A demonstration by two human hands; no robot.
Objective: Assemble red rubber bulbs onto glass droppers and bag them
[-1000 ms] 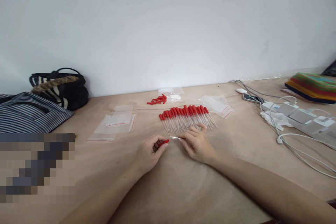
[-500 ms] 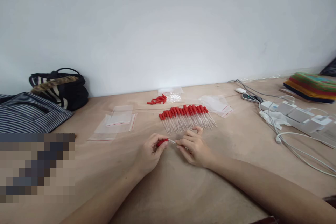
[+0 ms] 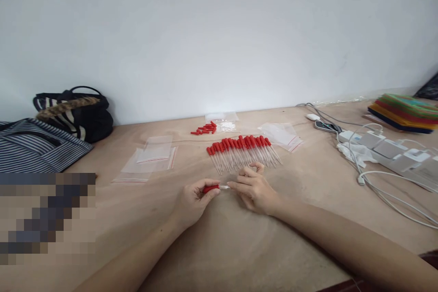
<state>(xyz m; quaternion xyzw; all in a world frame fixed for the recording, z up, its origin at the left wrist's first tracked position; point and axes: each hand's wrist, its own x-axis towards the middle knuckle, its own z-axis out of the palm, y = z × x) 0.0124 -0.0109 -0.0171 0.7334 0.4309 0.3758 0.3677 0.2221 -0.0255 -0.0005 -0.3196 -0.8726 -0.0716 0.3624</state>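
My left hand [image 3: 195, 200] pinches a red rubber bulb [image 3: 211, 189] between thumb and fingers. From the bulb a clear glass dropper tube [image 3: 224, 187] runs right, and my right hand [image 3: 255, 191] is closed on its other end. Tube and bulb meet in one line, but how far the tube sits inside is hidden. Just beyond my hands lies a row of finished-looking droppers [image 3: 239, 145], red bulbs away from me, clear tubes toward me. Behind them are several loose red bulbs [image 3: 205, 128] and a small pile of clear tubes [image 3: 226, 126].
Clear zip bags [image 3: 147, 162] lie at left, more bags [image 3: 280, 136] at right. A power strip with white chargers [image 3: 393, 148] and loose cables occupies the right side, near a coloured stack [image 3: 404, 113]. Bags, one striped [image 3: 44, 148] and one black [image 3: 96, 121], stand at far left.
The bulb and tube have turned from a slight angle to nearly level and straight. Both hands keep their hold, and the left has shifted slightly left.
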